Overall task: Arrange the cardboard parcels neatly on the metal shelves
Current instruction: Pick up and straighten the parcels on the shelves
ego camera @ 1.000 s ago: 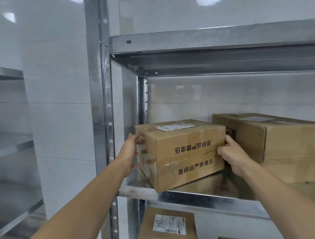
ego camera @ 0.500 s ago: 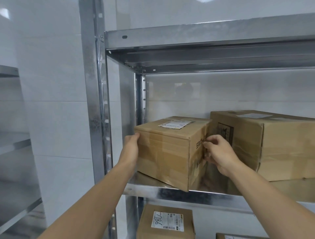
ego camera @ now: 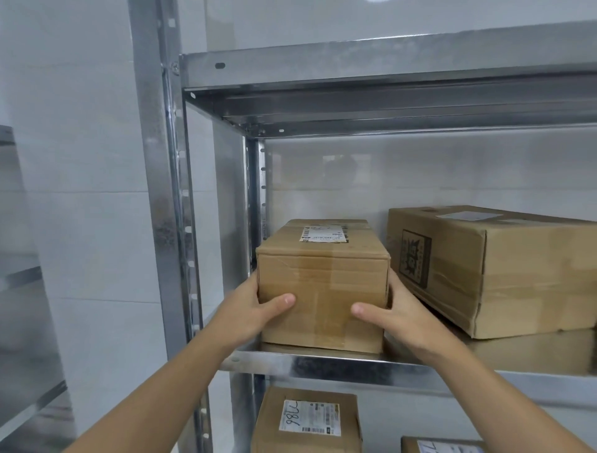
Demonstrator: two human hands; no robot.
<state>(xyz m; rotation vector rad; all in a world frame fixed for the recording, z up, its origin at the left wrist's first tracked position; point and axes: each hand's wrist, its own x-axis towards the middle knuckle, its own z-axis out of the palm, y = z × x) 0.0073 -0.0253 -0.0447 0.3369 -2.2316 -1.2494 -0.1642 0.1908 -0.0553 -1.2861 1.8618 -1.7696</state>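
While both hands (ego camera: pixel 255 310) clasp it, parcel (ego camera: pixel 323 284) rests.

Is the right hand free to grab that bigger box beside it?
Probably not yet: the right hand is clamped on the small box. Once it lets go, the bigger box sits close by, nothing between.

White tiled wall (ego camera: pixel 80 181) fills the left side and runs on behind the rack; faint grout lines cross it level. Surface glossy, with soft pale reflections on the far stretch (ego camera: pixel 452 168). Bright ceiling light (ego camera: pixel 384 1) just clipped at the top edge. Far left, a second steel unit (ego camera: pixel 19 323), only partly in frame, blurred, its ledges slanting down toward the lower corner. What sits on it cannot be made out. Grey cast overall, light even.
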